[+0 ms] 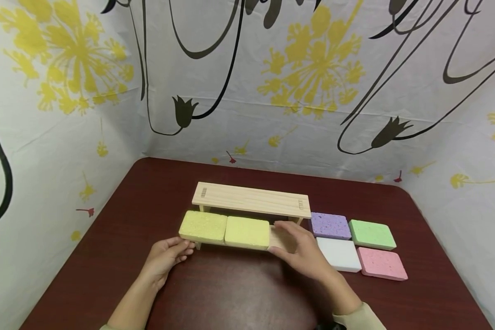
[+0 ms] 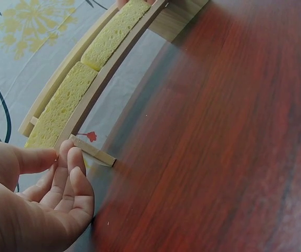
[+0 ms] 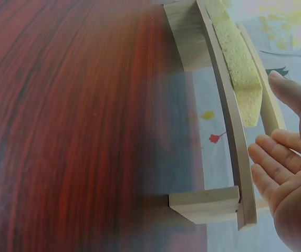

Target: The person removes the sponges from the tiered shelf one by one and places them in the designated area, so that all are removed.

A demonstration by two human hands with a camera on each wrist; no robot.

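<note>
A two-tier wooden shelf (image 1: 251, 199) stands on the table, its raised back board behind a lower front board (image 1: 277, 236). Two yellow sponges lie side by side on the lower board: a left sponge (image 1: 203, 226) and a right sponge (image 1: 247, 232). My left hand (image 1: 165, 259) pinches the lower board's left front corner between thumb and fingers, just above a short wooden leg (image 2: 95, 150). Over the bare right end of that board is my right hand (image 1: 305, 256), thumb and fingers spread apart. In the right wrist view, its fingers (image 3: 276, 160) lie beside the board with nothing in them.
Right of the shelf lie a purple sponge (image 1: 330, 226), a green sponge (image 1: 372, 234), a white block (image 1: 339, 254) and a pink sponge (image 1: 382, 263). The dark red table (image 1: 214, 293) has patterned cloth (image 1: 239, 128) hanging behind it and at both sides.
</note>
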